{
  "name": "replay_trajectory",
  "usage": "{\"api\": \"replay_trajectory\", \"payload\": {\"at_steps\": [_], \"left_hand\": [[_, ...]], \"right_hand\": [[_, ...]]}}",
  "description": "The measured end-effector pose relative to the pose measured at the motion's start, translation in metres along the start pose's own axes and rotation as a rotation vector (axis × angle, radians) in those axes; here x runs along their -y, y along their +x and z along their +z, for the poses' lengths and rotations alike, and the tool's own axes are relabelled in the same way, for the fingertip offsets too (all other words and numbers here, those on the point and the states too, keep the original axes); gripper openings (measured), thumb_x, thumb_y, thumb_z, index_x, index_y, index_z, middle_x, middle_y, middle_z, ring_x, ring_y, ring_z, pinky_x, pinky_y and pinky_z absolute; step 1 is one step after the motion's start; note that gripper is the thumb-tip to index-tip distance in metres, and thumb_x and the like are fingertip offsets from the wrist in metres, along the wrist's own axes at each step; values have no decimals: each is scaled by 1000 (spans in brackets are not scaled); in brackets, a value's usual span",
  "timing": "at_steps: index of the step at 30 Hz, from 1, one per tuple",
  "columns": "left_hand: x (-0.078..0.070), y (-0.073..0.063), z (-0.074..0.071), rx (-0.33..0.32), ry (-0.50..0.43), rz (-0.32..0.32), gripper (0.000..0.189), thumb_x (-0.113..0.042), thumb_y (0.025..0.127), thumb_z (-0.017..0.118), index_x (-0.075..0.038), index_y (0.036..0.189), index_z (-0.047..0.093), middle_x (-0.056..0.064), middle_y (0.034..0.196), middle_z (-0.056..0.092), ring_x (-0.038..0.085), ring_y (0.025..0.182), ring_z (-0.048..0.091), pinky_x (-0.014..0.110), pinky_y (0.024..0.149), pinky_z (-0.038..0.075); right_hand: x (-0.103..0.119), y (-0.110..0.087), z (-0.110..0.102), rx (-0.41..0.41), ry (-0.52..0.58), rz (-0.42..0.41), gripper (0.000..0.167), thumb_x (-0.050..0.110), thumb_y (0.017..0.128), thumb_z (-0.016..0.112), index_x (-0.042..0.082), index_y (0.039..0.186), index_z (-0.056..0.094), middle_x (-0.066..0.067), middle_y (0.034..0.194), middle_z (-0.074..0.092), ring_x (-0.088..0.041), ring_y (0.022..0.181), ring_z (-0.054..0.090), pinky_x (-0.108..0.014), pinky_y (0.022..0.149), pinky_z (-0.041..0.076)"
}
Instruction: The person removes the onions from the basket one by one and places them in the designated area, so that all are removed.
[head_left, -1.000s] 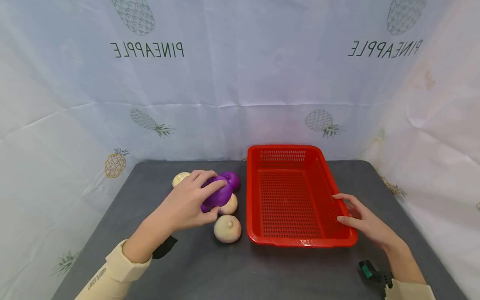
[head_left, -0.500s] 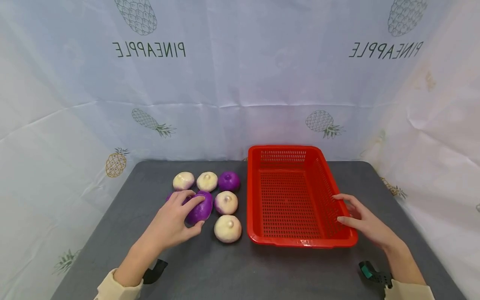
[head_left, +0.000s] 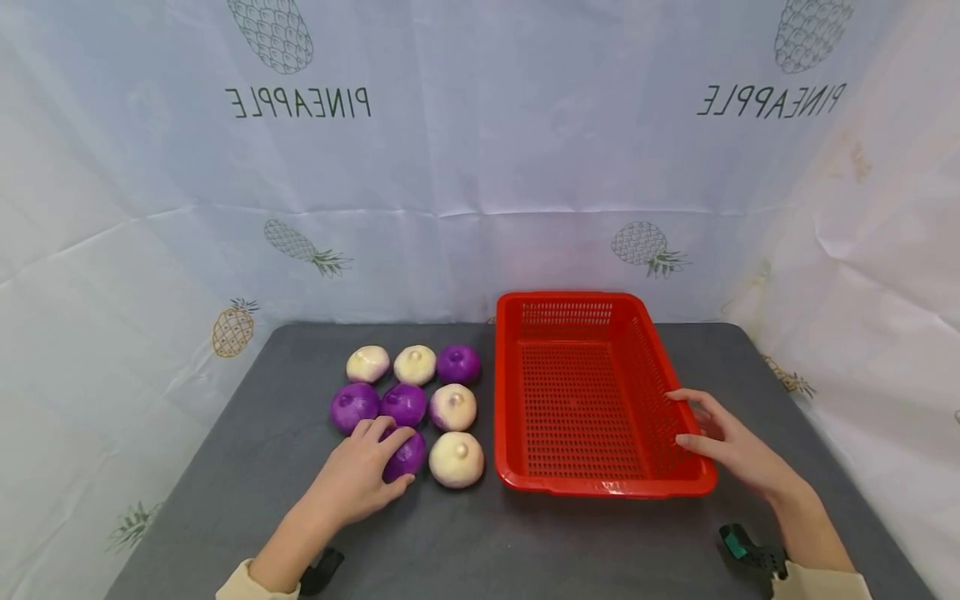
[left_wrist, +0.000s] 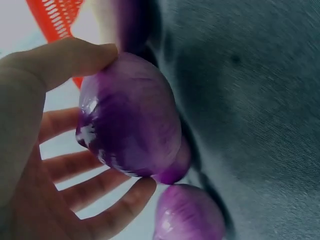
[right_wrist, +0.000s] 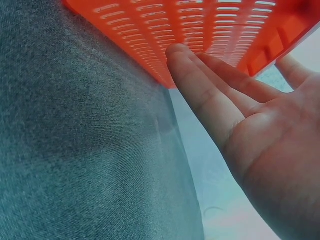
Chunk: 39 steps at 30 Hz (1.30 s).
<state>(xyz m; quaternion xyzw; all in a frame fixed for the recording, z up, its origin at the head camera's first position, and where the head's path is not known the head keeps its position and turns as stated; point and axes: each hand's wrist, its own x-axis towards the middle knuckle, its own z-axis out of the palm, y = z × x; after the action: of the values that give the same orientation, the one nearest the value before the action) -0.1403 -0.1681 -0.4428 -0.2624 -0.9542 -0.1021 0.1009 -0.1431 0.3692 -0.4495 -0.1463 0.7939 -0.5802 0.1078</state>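
My left hand curls round a purple onion at the front of a grouped set on the dark table. In the left wrist view, the thumb touches one side of that onion and the fingers spread round the other. Two more purple onions lie just behind it. A cream, purple-tinged bulb sits to its right. My right hand touches the right side of a red plastic basket. Its fingers look straight against the slotted outer wall in the right wrist view.
Behind stand a cream bulb, another cream one and a purple onion. One more cream bulb lies near the basket's left wall. A pineapple-print cloth hangs along the back and sides of the table.
The left hand lowered a purple onion into the middle spot and let go, then moved toward the table's front edge onto the front purple onion. The right hand and basket stayed put.
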Motion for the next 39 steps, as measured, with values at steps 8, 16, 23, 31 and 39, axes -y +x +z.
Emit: {"api": "replay_trajectory", "payload": {"at_steps": [8,16,23,31,39], "left_hand": [[2,-2,5,56,-12,-59,60,-32,77,88,-13,129,65,11,118,57,31,106,54,47,79,54],[3,-3,-1,53,-27,-47,60,-38,79,86,-11,129,66,12,120,58,31,108,56,52,83,53],[8,4,-22,-52,-33,-49,49,-33,86,81,-6,125,68,15,122,61,36,113,58,58,84,51],[37,19,-38,-87,48,-140,67,-47,95,67,-8,146,53,27,155,36,46,144,32,67,111,28],[48,5,-37,48,52,-269,91,-70,96,47,-12,162,25,23,168,5,45,153,-4,71,114,-7]], "right_hand": [[5,-1,6,-46,-46,17,53,11,101,57,8,149,34,-13,135,50,-17,108,65,-39,81,59],[21,-6,14,-129,-174,44,65,19,102,62,10,157,28,-29,141,48,-27,108,67,-36,74,61],[49,-10,13,-270,-572,57,68,37,101,62,4,155,36,-27,145,48,-48,124,53,-57,88,54],[43,-14,-3,-421,-862,-6,71,39,103,57,3,158,32,-37,154,31,-58,141,23,-79,102,21],[16,-20,-15,-361,-1025,115,89,57,100,51,17,164,3,-35,163,0,-56,147,-15,-75,107,-17]]}}
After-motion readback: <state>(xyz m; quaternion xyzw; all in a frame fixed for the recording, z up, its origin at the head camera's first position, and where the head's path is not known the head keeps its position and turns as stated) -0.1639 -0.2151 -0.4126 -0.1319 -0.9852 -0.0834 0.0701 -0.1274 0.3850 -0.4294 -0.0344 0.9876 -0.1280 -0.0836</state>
